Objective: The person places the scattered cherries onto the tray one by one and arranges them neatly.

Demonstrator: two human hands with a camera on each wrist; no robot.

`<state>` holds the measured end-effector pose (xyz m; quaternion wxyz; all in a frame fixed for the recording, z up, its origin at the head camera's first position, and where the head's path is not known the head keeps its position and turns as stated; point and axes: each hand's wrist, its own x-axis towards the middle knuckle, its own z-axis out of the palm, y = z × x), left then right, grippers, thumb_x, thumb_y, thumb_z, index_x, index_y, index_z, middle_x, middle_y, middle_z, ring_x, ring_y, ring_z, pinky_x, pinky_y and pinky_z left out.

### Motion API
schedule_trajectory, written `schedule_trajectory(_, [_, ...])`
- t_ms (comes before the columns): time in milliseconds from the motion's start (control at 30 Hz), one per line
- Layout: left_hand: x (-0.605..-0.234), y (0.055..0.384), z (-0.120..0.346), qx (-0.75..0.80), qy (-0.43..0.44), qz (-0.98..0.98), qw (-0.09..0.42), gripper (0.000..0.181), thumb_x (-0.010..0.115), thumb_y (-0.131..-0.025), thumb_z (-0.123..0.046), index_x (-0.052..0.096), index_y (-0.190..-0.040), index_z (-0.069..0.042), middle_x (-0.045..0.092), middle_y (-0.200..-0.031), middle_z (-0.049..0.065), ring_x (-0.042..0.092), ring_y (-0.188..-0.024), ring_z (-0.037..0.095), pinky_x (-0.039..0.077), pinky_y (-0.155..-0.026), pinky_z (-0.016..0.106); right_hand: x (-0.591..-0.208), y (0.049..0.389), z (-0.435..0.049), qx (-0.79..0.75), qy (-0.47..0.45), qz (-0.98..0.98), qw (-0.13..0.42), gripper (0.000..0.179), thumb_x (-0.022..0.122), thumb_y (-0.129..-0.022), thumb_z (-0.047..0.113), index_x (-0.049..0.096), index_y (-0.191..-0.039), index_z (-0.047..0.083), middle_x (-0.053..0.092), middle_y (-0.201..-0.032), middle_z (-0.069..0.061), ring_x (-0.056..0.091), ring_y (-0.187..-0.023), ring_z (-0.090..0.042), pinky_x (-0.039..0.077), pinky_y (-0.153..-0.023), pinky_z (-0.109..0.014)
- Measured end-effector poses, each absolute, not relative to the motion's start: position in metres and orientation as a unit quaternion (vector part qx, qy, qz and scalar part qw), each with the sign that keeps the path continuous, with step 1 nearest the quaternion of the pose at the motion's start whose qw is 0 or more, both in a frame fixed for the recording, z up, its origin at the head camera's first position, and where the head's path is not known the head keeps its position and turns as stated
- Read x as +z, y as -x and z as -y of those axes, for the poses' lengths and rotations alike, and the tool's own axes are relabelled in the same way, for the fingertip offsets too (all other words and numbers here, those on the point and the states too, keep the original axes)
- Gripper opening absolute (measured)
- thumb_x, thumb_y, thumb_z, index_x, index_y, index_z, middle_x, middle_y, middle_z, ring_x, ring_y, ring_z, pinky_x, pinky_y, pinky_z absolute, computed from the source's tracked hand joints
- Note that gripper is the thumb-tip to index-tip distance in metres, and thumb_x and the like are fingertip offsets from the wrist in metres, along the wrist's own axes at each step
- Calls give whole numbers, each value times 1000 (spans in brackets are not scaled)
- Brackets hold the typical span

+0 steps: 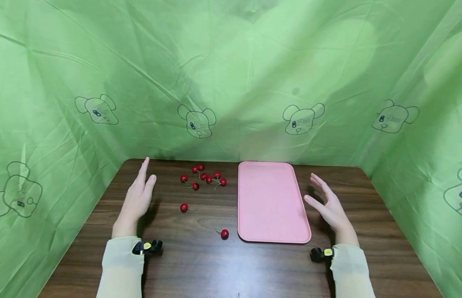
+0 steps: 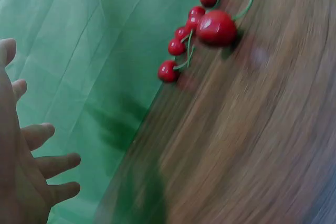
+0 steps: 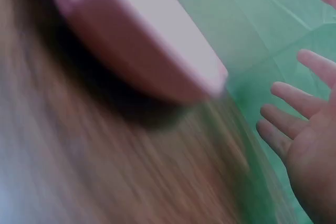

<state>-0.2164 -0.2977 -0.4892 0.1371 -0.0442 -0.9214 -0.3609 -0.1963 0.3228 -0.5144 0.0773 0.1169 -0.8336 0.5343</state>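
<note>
My left hand [image 1: 137, 196] is held over the left side of the table with fingers extended and nothing in it. To its right lie several red cherries with green stems, among them one cherry [image 1: 184, 207] near the hand and another cherry [image 1: 224, 234] closer to the front. A large-looking cherry [image 2: 217, 28] stands out in the left wrist view, with more behind it. My right hand [image 1: 329, 205], fingers spread and palm facing inward, is just right of a pink rectangular tray [image 1: 273, 203]. In the right wrist view the tray's side [image 3: 136, 61] is blurred, apart from the fingers.
The dark wooden table [image 1: 223, 273] ends at the back against a green cloth [image 1: 246, 82] printed with mouse-like heads, which also rises along both sides. A small black device [image 1: 148, 247] is strapped at the left wrist, and a similar device [image 1: 321, 254] at the right.
</note>
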Motion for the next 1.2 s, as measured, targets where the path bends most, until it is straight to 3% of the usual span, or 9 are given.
schedule_trajectory(100, [-494,218,293,-389,35,911,132,59,33,-108,-48,4,-159,-50,23,-168,8,35,-143,52,29,-108,71,-517,200,-318,566,-129,812,64,73,67,-97,9,31,-160,15,37,-162,-12,37,-147,-9,36,-113,-19])
schedule_trajectory(233, [-502,214,292,-432,18,894,118,57,35,-108,-48,10,-159,-49,34,-163,14,43,-139,48,34,-103,69,-522,203,-316,582,-119,804,38,66,64,-100,14,34,-158,10,34,-162,-18,36,-149,-31,42,-107,-16])
schedule_trajectory(367, [-510,211,295,-468,18,877,105,52,31,-109,-47,20,-159,-41,47,-155,14,56,-130,37,45,-99,56,-527,205,-318,584,-100,806,15,62,64,-100,19,39,-156,12,37,-160,-20,38,-144,-44,43,-101,-11])
schedule_trajectory(533, [-518,212,300,-528,41,843,92,47,34,-111,-37,31,-158,-30,55,-146,20,68,-112,26,55,-84,39,-533,208,-320,583,-124,803,-15,61,64,-100,13,39,-155,6,40,-157,-25,49,-137,-39,44,-100,-11])
schedule_trajectory(700, [-530,214,302,-586,80,804,69,54,49,-107,-20,31,-158,-19,59,-137,24,71,-96,26,54,-72,37,-538,211,-320,596,-143,790,-27,62,66,-98,8,40,-153,0,43,-152,-31,57,-132,-27,48,-98,-15])
schedule_trajectory(833, [-536,214,298,-613,94,783,53,62,57,-104,-13,29,-159,-20,57,-139,25,70,-99,30,54,-75,33,-538,211,-320,594,-135,793,-28,62,64,-98,5,38,-154,0,44,-151,-31,57,-132,-24,48,-97,-14])
schedule_trajectory(1033, [-538,213,285,-568,122,812,45,53,67,-98,-15,49,-148,-11,63,-134,21,65,-99,22,52,-81,24,-539,212,-321,573,-118,810,-25,54,62,-100,7,45,-150,1,51,-148,-26,59,-129,-16,48,-94,-13])
schedule_trajectory(1133, [-538,215,280,-543,143,827,33,49,69,-97,-16,54,-143,-11,68,-130,15,64,-95,21,50,-75,26,-540,212,-321,557,-114,822,-19,52,64,-100,10,49,-149,4,52,-149,-21,58,-129,-11,47,-94,-11])
schedule_trajectory(1200, [-535,216,276,-541,158,826,22,48,68,-97,-13,55,-143,-9,68,-129,17,65,-95,25,50,-76,29,-540,213,-321,551,-114,827,-12,52,65,-99,11,50,-148,5,52,-150,-19,58,-130,-13,46,-95,-10])
